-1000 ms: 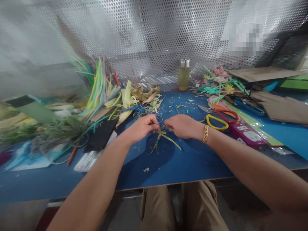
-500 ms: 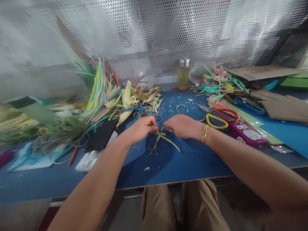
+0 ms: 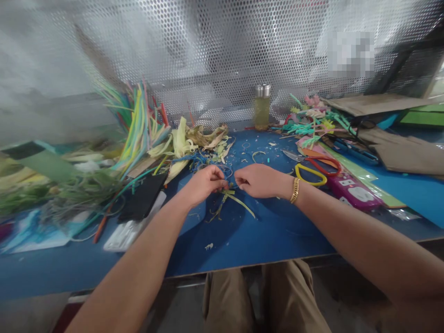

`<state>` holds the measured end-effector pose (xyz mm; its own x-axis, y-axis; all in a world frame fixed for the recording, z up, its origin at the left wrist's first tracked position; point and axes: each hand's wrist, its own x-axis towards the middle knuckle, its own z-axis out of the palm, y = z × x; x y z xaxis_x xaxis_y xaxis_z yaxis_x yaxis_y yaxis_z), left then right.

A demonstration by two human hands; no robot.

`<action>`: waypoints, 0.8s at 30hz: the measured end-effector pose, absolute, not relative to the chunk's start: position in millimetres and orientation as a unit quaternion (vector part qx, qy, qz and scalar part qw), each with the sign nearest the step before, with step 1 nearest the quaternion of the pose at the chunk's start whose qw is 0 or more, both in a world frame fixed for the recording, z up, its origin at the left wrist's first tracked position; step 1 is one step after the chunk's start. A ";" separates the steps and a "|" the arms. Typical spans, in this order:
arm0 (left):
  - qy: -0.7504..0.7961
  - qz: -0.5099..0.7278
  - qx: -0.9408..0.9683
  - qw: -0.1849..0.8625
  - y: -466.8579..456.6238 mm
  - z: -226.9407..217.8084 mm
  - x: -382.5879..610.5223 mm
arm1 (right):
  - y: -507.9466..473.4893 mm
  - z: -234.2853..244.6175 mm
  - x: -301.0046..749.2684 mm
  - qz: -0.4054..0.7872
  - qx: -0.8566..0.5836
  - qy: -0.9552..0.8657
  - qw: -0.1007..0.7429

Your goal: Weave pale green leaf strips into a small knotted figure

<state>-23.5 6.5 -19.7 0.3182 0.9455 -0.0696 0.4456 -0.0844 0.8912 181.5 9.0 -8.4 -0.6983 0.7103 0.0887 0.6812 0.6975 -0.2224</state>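
Over the blue table [image 3: 270, 236], my left hand [image 3: 204, 182] and my right hand [image 3: 258, 180] meet, both with fingers pinched together. Between them they hold a small bundle of yellow-green leaf strips [image 3: 229, 200], whose loose ends trail down onto the table toward me. A gold bracelet [image 3: 295, 190] circles my right wrist. Just behind my left hand lies a tangle of blue cord [image 3: 201, 159].
Red and yellow scissors [image 3: 312, 166] lie right of my hands, beside a purple power strip [image 3: 354, 192]. A bottle of yellowish liquid [image 3: 262, 107] stands at the perforated metal back wall. Coloured strips [image 3: 138, 125] and husks pile at left, a black phone [image 3: 142, 199] nearby.
My hands have drawn a little closer together around the leaf bundle; the view has shifted slightly to the right.
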 end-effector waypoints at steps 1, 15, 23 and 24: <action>0.506 0.288 0.678 0.448 6.0 -19.4 -22.8 | 9.1 -7.1 182.0 0.090 -0.376 -0.917 0.093; 0.495 0.276 0.684 0.459 2.7 -17.6 -18.1 | 9.8 -11.0 175.6 0.123 -0.359 -0.893 0.242; 0.493 0.287 0.679 0.462 3.4 -17.4 -19.0 | 11.5 -12.9 174.5 0.238 -0.354 -0.855 0.294; 0.490 0.294 0.673 0.470 3.4 -17.3 -19.6 | 11.3 -13.2 174.3 0.257 -0.353 -0.851 0.293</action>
